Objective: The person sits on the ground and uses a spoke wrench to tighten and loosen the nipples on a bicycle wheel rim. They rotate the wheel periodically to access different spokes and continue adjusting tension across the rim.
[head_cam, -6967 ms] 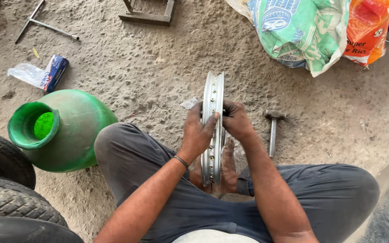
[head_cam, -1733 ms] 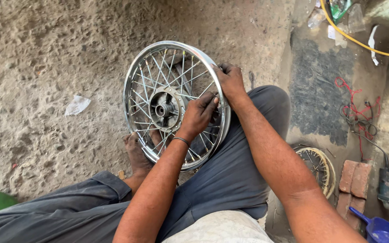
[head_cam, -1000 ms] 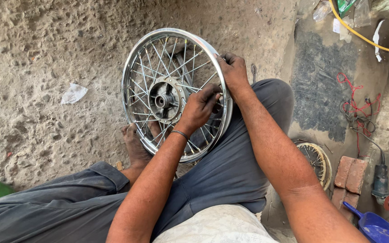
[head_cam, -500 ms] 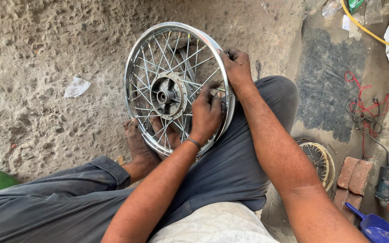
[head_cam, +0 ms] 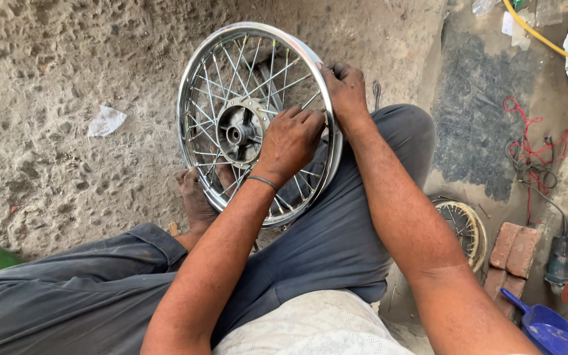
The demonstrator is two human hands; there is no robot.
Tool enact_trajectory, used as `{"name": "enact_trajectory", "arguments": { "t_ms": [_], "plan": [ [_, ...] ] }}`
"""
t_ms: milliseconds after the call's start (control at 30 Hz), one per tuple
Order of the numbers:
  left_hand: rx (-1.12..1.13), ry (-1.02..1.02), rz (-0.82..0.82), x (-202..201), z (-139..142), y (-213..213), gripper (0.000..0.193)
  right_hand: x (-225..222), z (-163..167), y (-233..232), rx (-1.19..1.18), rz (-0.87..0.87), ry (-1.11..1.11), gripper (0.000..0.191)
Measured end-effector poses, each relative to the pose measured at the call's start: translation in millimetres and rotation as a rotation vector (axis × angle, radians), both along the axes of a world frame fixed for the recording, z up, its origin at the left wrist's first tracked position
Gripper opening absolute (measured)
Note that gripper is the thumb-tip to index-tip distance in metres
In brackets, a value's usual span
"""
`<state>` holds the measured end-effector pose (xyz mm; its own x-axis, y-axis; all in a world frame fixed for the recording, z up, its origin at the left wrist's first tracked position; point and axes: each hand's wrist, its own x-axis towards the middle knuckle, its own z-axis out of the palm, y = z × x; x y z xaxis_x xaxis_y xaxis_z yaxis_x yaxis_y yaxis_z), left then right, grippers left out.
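A shiny chrome spoked wheel rim with a grey metal hub stood nearly upright in the upper middle of the frame, its lower edge down by the person's bare foot on the rough sandy floor and leaning against the grey trouser leg. The left hand lay over the spokes right of the hub, fingers curled closed around them. The right hand was clamped shut on the rim's upper right edge. The wheel looked stiff and fairly heavy, its polished rim likely slippery; the thin spokes seemed the parts most apt to bend, so the rim edge and hub appeared the sounder places to hold. A smaller spoked wheel lay at the lower right, near red bricks.
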<state>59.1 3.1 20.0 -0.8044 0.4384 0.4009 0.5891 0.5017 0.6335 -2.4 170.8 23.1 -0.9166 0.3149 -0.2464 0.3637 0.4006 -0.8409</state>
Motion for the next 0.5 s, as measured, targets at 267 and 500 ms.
{"name": "enact_trajectory", "arguments": {
  "t_ms": [267, 500],
  "plan": [
    [0.134, 0.033, 0.005, -3.9, 1.3, 5.1, 0.013, -1.1, -8.8, 2.4, 0.006, 0.005, 0.08, 0.03],
    [0.401, -0.305, 0.254, 25.2, -13.1, 15.6, 0.02, -1.7, -11.6, 3.5, 0.067, -0.028, 0.073, 0.029]
  ]
}}
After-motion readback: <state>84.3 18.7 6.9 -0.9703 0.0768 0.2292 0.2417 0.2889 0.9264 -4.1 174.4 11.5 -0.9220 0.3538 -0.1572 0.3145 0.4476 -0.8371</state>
